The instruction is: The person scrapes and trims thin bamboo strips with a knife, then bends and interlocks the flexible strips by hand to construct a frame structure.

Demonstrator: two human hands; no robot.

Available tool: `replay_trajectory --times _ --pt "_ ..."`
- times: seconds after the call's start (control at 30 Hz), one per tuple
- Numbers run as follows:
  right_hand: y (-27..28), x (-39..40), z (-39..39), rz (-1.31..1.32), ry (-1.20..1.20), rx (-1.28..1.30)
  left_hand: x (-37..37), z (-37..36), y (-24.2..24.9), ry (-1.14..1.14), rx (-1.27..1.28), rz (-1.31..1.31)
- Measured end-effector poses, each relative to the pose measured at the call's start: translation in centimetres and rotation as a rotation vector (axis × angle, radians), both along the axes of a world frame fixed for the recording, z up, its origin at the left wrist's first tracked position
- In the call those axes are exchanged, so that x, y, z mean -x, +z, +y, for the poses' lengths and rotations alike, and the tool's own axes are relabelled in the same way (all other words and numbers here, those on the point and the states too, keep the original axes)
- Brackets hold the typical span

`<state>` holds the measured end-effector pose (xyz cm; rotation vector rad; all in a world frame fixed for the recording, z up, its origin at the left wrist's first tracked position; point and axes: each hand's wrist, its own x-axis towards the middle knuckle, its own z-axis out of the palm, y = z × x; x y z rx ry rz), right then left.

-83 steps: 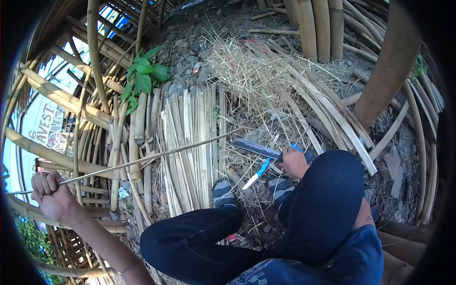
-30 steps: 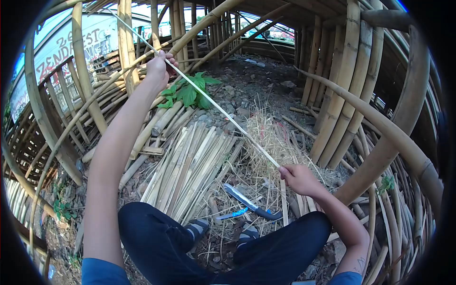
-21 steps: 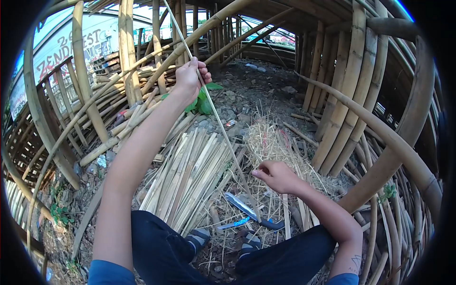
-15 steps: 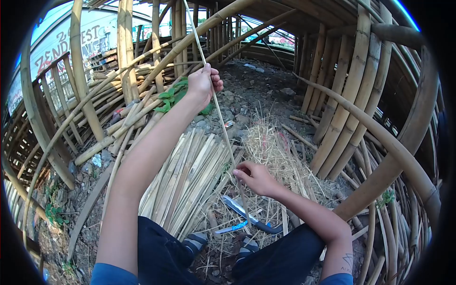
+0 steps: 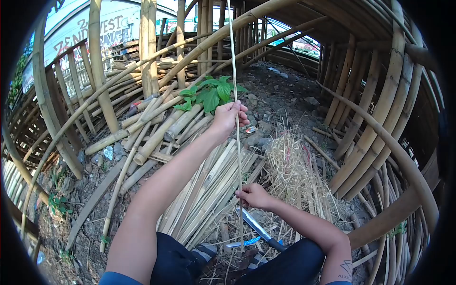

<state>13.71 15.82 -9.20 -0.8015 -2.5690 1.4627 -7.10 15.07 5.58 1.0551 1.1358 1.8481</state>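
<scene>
A long, thin bamboo strip point(image 5: 239, 156) stands nearly upright in front of me, running out past the top of the view. My left hand point(image 5: 229, 119) is closed around its upper part. Lower down, my right hand point(image 5: 256, 196) pinches the same strip between thumb and fingers. The strip's lower end hangs between my knees. Just behind it on the ground lies a large knife point(image 5: 254, 223) with a dark handle, crossed by a narrow blue and silver item point(image 5: 244, 242) whose kind I cannot make out.
Split bamboo slats point(image 5: 190, 209) lie in a pile by my left knee. Fibrous bamboo shavings point(image 5: 289, 161) are heaped beyond my right hand. Thick bamboo poles point(image 5: 380, 128) stand at right, and a bent pole point(image 5: 403, 156) arches nearby. A leafy plant point(image 5: 209, 97) grows ahead among cut poles.
The strip has swung from a slant to nearly upright. Both hands sit lower and farther right in the view, still on the strip, while the whole scene has shifted right and down.
</scene>
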Motion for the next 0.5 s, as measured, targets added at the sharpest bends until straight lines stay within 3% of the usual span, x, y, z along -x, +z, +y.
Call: replay_trajectory --times 0.13,0.17,0.2,0.23,0.3,0.37,0.5 --pt "1.7 1.0 -1.1 -0.041 -0.021 -0.364 1.4 -0.6 -1.8 -0.043 0.104 0.102" --pt "2.4 1.2 -1.5 0.001 -0.075 -0.353 1.7 -0.8 -2.0 -0.047 0.149 0.171" --pt "1.5 1.6 -0.7 0.190 -0.051 -0.516 2.4 -1.0 -2.1 -0.049 0.151 0.153" --pt "1.3 2.1 -0.1 0.276 -0.038 -0.484 2.9 -1.3 -2.1 -0.050 0.150 0.140" --pt "0.1 3.1 0.6 0.443 -0.117 -0.032 4.3 -2.3 -1.6 -0.044 0.206 0.194" --pt "1.2 3.6 0.6 0.401 -0.102 0.272 5.7 -3.1 -2.2 -0.019 0.232 0.234" --pt "0.2 4.6 2.1 0.429 -0.084 0.460 7.9 -4.2 -3.5 0.038 0.214 0.201"
